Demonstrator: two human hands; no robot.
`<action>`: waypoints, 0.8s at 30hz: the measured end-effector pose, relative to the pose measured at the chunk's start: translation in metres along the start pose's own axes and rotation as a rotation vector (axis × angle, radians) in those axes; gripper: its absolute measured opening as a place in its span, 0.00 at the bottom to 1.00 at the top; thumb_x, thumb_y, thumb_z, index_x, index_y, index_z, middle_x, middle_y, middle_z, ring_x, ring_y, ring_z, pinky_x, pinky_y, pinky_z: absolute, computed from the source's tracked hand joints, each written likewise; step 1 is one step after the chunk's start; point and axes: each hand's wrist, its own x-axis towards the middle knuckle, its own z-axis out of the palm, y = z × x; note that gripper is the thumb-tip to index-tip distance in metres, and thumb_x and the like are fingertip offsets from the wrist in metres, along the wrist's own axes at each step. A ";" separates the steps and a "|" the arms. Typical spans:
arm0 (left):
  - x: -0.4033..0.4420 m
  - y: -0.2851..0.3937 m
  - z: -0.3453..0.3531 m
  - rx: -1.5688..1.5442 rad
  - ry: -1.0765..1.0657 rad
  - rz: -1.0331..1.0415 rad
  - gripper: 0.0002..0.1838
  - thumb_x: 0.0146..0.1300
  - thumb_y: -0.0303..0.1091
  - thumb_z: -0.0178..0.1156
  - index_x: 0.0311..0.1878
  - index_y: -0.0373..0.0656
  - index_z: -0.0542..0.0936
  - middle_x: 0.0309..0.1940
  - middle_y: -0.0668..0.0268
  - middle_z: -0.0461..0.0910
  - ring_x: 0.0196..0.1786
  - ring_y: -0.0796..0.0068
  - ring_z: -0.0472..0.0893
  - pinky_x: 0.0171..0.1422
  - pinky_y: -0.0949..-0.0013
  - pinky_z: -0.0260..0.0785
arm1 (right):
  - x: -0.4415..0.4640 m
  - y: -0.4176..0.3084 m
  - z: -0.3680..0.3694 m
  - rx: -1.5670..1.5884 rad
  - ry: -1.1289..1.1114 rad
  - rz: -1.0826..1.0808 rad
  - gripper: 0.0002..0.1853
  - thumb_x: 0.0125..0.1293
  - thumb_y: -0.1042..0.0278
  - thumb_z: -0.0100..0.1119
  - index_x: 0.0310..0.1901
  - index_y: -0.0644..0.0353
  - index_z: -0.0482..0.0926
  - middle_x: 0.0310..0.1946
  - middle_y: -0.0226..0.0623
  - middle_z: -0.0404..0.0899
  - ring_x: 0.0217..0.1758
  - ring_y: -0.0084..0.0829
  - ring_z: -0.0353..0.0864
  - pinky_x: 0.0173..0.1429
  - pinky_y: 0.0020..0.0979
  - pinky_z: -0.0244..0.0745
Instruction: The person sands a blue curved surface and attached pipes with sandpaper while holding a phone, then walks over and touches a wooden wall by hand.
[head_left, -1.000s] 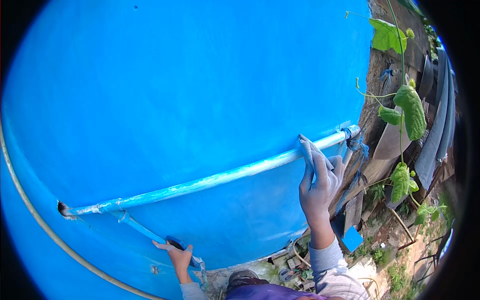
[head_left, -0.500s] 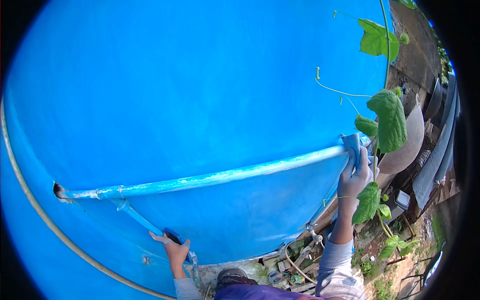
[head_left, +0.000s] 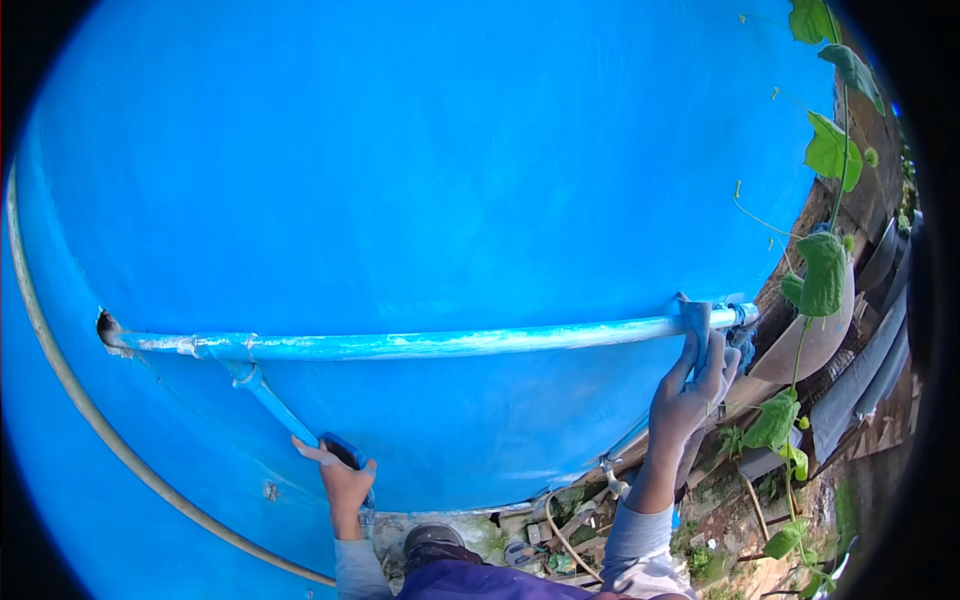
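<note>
A long pipe (head_left: 450,344) with worn, whitish blue paint runs across a big curved blue wall (head_left: 450,180). Near the pipe's right end, my right hand (head_left: 690,385) is closed on a folded blue-grey sheet (head_left: 697,322), which looks like sandpaper and is wrapped against the pipe. Whitish dust coats that hand's fingers. Lower left, my left hand (head_left: 346,485) grips a dark, phone-like object (head_left: 342,450) beside the lower part of a thinner blue branch pipe (head_left: 275,402). The palm hides much of this object.
A leafy vine (head_left: 822,275) hangs at the right, close to my right arm. Behind it is a pale basin-like shell (head_left: 815,325). A tan hose (head_left: 120,445) curves along the lower left. Below the wall are a tap (head_left: 613,478) and scattered debris.
The view has turned and shifted, so the pipe appears more level and the vine farther right. My right hand with the sheet has slid slightly left along the pipe. My left hand keeps its hold.
</note>
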 end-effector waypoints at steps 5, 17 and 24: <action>-0.010 0.028 -0.004 -0.045 0.091 0.016 0.69 0.50 0.24 0.70 0.74 0.40 0.18 0.69 0.29 0.56 0.67 0.37 0.67 0.69 0.48 0.65 | 0.003 0.007 -0.006 -0.087 -0.037 -0.027 0.05 0.68 0.73 0.58 0.44 0.60 0.80 0.26 0.36 0.78 0.37 0.39 0.70 0.48 0.43 0.62; -0.005 0.013 -0.006 0.004 0.152 0.059 0.68 0.48 0.28 0.73 0.73 0.33 0.23 0.65 0.25 0.59 0.64 0.38 0.70 0.65 0.50 0.68 | 0.011 0.025 -0.008 -0.256 -0.015 0.050 0.11 0.71 0.69 0.55 0.49 0.65 0.77 0.34 0.43 0.72 0.38 0.44 0.72 0.44 0.44 0.63; -0.009 0.029 -0.008 -0.122 0.096 -0.027 0.69 0.47 0.25 0.71 0.74 0.36 0.21 0.68 0.28 0.56 0.68 0.38 0.66 0.68 0.50 0.65 | -0.005 -0.011 -0.006 -0.047 -0.025 -0.205 0.08 0.70 0.72 0.57 0.47 0.64 0.77 0.33 0.44 0.72 0.36 0.45 0.70 0.42 0.43 0.64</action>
